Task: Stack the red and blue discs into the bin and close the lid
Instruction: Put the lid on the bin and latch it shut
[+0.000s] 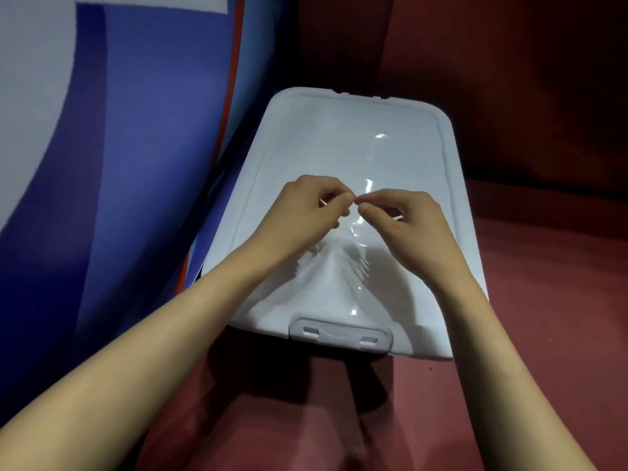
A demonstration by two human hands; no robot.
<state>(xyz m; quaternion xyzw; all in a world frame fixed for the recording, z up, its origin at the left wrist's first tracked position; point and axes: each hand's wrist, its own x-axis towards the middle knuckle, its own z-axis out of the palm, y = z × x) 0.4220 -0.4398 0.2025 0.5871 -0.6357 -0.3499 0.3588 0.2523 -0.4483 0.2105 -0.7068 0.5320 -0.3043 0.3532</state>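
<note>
The white bin's glossy lid (390,158) lies flat over the bin, with its front latch (341,334) down at the near edge. No red or blue discs show; the inside of the bin is hidden. Both hands hover over the middle of the lid with their fingertips meeting. My left hand (306,209) has its fingers curled and pinches a thin pale stick, whose end pokes out by the knuckles. My right hand (411,222) pinches a similar thin sliver, and its tip shows beside the thumb.
The bin stands on a dark red floor (543,300). A blue, white and red padded surface (119,164) rises close along the bin's left side. A dark red wall (509,62) stands behind it.
</note>
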